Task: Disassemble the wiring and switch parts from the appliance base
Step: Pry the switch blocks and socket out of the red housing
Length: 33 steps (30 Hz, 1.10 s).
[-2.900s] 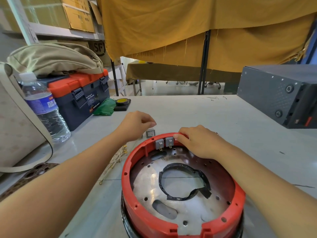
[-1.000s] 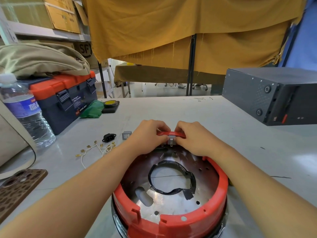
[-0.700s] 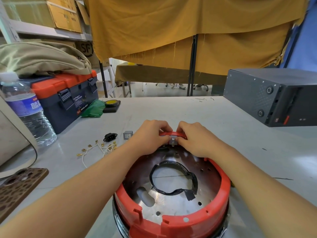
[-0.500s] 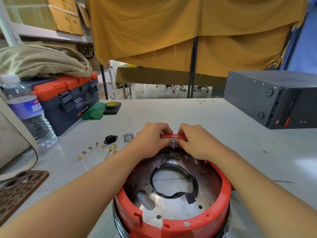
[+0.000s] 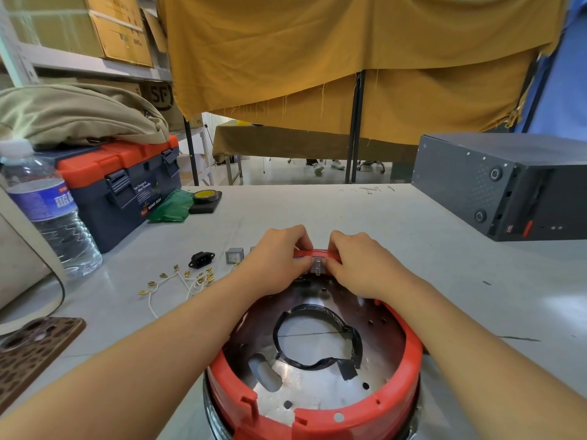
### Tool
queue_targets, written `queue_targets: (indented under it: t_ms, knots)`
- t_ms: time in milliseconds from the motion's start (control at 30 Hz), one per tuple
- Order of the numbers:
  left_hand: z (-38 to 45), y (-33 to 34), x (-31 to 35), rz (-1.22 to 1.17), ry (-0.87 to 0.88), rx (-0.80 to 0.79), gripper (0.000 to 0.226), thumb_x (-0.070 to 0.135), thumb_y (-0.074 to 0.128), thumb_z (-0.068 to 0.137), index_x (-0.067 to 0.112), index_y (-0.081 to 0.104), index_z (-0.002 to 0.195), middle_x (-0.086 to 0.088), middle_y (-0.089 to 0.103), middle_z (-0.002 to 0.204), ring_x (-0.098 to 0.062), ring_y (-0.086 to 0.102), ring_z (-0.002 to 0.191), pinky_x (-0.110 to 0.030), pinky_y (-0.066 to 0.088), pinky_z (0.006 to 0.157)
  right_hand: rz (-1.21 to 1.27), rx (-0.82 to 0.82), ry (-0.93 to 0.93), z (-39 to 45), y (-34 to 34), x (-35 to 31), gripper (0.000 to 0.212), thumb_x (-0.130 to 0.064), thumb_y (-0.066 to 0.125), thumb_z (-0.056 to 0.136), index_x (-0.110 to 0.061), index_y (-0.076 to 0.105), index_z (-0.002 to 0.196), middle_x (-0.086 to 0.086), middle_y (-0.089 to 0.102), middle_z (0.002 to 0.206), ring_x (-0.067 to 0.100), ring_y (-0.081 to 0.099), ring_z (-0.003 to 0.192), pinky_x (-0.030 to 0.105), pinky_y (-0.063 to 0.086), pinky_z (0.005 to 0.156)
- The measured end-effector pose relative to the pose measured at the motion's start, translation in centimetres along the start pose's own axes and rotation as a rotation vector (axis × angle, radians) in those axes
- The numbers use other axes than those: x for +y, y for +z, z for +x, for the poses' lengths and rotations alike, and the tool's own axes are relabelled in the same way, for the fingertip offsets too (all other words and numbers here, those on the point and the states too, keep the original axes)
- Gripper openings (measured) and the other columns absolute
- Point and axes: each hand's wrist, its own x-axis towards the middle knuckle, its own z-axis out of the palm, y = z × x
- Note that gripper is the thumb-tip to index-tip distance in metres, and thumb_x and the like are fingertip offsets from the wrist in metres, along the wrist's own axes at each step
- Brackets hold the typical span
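Note:
The round appliance base [image 5: 409, 354] has a red plastic rim and a metal plate with a torn black gasket [image 5: 320, 344], and lies in front of me. A small grey switch [image 5: 317, 266] sits in the far rim. My left hand [image 5: 279, 258] and my right hand [image 5: 362, 265] both pinch at that switch from either side, thumbs on the rim. On the table to the left lie a loose grey switch [image 5: 234, 255], a black power socket [image 5: 201, 259] and white wires with brass terminals [image 5: 178, 281].
A water bottle [image 5: 47, 211], an orange-lidded toolbox [image 5: 117, 182] with a beige bag [image 5: 73, 112] and a roll of tape [image 5: 206, 196] stand at the left. A dark metal case [image 5: 505, 182] stands at the right. A brown patterned phone case [image 5: 31, 347] lies near left.
My left hand moved from the table onto the rim and joined my right hand at the remaining switch. The base has been turned, and only one switch shows in the rim now.

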Motion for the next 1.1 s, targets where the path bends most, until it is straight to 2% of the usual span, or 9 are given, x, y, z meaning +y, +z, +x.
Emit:
queue_targets:
  t_ms: [200, 400, 633, 733, 867, 1100]
  knots:
    - [0.02, 0.02, 0.09, 0.000, 0.001, -0.017, 0.007, 0.017, 0.061, 0.086, 0.019, 0.055, 0.088, 0.000, 0.066, 0.084, -0.017, 0.059, 0.071, -0.033, 0.050, 0.069, -0.030, 0.009, -0.024, 0.16, 0.29, 0.11, 0.016, -0.032, 0.043, 0.097, -0.017, 0.039, 0.094, -0.001, 0.036, 0.074, 0.027, 0.049, 0.075, 0.035, 0.042, 0.064]
    - [0.16, 0.14, 0.32, 0.017, -0.009, -0.040, 0.007, 0.017, 0.059, 0.087, 0.018, 0.053, 0.090, -0.005, 0.065, 0.088, -0.023, 0.062, 0.080, -0.043, 0.052, 0.077, -0.048, 0.020, -0.053, 0.41, 0.52, 0.28, 0.016, -0.031, 0.041, 0.098, -0.018, 0.035, 0.091, -0.003, 0.035, 0.070, 0.025, 0.046, 0.070, 0.033, 0.034, 0.058]
    - [0.25, 0.37, 0.47, 0.076, 0.003, -0.046, 0.008, 0.018, 0.055, 0.089, 0.017, 0.048, 0.093, -0.002, 0.058, 0.086, -0.022, 0.057, 0.082, -0.039, 0.051, 0.074, -0.069, 0.007, -0.057, 0.39, 0.53, 0.25, 0.015, -0.028, 0.040, 0.098, -0.017, 0.033, 0.091, -0.001, 0.034, 0.070, 0.027, 0.045, 0.070, 0.034, 0.033, 0.058]
    - [0.20, 0.42, 0.42, 0.071, 0.012, -0.047, 0.008, 0.017, 0.054, 0.089, 0.016, 0.048, 0.095, -0.003, 0.060, 0.085, -0.022, 0.057, 0.080, -0.038, 0.050, 0.072, -0.070, -0.008, -0.055, 0.37, 0.47, 0.20, 0.014, -0.026, 0.039, 0.099, -0.016, 0.032, 0.091, 0.002, 0.040, 0.076, 0.029, 0.047, 0.074, 0.034, 0.035, 0.059]
    - [0.18, 0.47, 0.21, 0.077, 0.019, -0.069, 0.017, 0.022, 0.059, 0.086, 0.017, 0.045, 0.094, 0.003, 0.052, 0.073, -0.019, 0.052, 0.070, -0.034, 0.045, 0.064, -0.054, -0.027, -0.045, 0.28, 0.34, 0.14, 0.014, -0.026, 0.040, 0.098, -0.015, 0.034, 0.093, 0.006, 0.049, 0.082, 0.030, 0.051, 0.075, 0.035, 0.037, 0.061]
    - [0.24, 0.50, -0.03, 0.098, 0.027, -0.077, 0.025, 0.023, 0.064, 0.084, 0.021, 0.041, 0.092, 0.001, 0.055, 0.078, -0.022, 0.055, 0.075, -0.039, 0.048, 0.068, -0.052, -0.041, -0.042, 0.15, 0.18, 0.07, 0.019, -0.025, 0.049, 0.094, -0.016, 0.032, 0.093, 0.006, 0.046, 0.087, 0.029, 0.049, 0.078, 0.035, 0.037, 0.062]
